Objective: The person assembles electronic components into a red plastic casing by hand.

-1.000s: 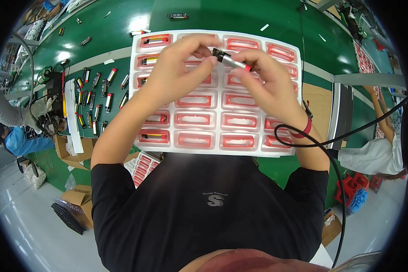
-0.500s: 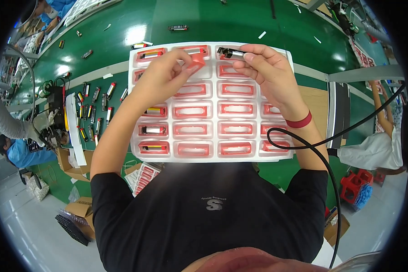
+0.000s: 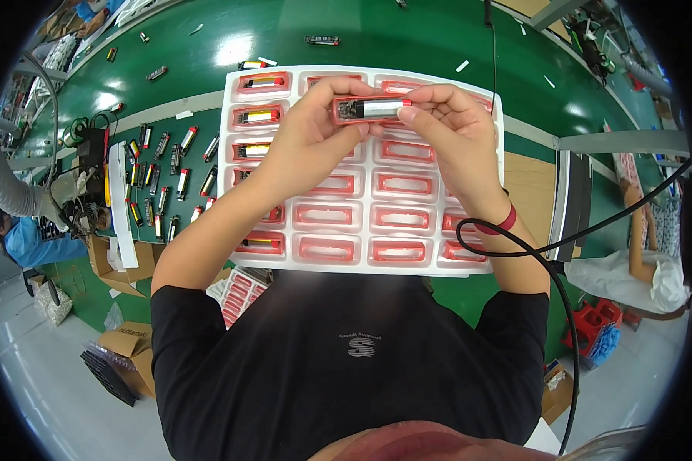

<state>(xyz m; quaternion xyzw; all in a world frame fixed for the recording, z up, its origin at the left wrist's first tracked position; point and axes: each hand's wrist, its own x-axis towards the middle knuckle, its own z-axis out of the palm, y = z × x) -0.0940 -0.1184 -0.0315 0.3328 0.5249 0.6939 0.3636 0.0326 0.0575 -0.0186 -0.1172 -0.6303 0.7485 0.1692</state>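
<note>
Over the upper part of a white blister tray (image 3: 366, 240), both hands meet on one part. My left hand (image 3: 304, 142) pinches the left end of a translucent red plastic shell (image 3: 336, 114). Inside the shell lies a small battery assembly (image 3: 378, 108), silver with a black board end at the left and a red end at the right. My right hand (image 3: 461, 138) grips the right end, its thumb pressed on the battery. Whether the assembly is fully seated I cannot tell. Red shells sit in the tray pockets; several in the left column (image 3: 263, 117) contain battery assemblies.
Loose battery assemblies (image 3: 154, 180) lie scattered on the green table (image 3: 284, 23) to the left. A black cable (image 3: 557, 284) loops over my right forearm. A cardboard sheet (image 3: 530, 196) lies right of the tray. Other people work at both sides.
The red shell and the battery assembly were apart, one in each hand; now they are together. My hands have come closer to each other. The tray view has shifted slightly.
</note>
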